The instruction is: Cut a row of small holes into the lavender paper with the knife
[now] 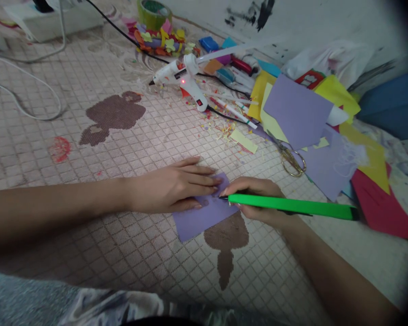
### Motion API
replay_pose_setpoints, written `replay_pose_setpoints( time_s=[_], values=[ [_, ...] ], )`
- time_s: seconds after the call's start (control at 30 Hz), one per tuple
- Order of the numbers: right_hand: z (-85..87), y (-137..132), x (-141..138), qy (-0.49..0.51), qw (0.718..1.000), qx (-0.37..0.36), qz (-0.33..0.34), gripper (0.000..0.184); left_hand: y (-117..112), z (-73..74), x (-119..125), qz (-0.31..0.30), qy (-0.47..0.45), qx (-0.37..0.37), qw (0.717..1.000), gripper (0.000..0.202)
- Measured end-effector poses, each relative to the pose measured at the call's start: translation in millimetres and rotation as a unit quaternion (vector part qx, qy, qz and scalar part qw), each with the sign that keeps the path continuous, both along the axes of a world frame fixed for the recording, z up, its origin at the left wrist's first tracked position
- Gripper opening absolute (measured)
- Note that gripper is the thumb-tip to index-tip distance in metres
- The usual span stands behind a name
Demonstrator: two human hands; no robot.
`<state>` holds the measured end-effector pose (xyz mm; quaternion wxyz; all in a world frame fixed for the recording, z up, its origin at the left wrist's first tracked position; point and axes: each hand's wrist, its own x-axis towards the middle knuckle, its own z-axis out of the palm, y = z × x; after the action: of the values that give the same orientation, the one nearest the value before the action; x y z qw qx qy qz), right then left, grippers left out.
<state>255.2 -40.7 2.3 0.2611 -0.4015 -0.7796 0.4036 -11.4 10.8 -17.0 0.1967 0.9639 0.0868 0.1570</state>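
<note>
A small purple paper piece (204, 216) lies on the pink quilted mat (122, 149) in front of me. My left hand (172, 186) rests flat on its upper left part, fingers stretched out and pressing it down. My right hand (258, 199) is closed around a bright green pen (292, 206), its dark tip touching the paper just beside my left fingertips. The pen's far end points to the right.
A white glue gun (185, 79) with a lit red light lies behind, beside markers and paper scraps. Purple, yellow and red sheets (297, 111) pile up at the right, with gold-handled scissors (292, 160) near them. A green tape roll (153, 11) and cables sit at the back.
</note>
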Motion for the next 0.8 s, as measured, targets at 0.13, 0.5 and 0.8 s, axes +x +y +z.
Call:
replay_pose_setpoints(
  time_s=[0.13, 0.5, 0.8],
  values=[
    [1.0, -1.3, -0.1, 0.017, 1.000, 0.004, 0.018, 0.018, -0.3, -0.1, 0.7, 0.001, 0.002, 0.001, 1.000, 0.041],
    [-6.4, -25.0, -10.4, 0.050, 0.989, 0.046, -0.132, 0.024, -0.9, 0.6, 1.3, 0.007, 0.002, 0.001, 1.000, 0.040],
    [-10.8, -24.8, -6.5, 0.032, 0.992, 0.043, -0.115, 0.034, -0.6, -0.1, 1.4, 0.008, 0.003, -0.007, 1.000, 0.040]
  ],
)
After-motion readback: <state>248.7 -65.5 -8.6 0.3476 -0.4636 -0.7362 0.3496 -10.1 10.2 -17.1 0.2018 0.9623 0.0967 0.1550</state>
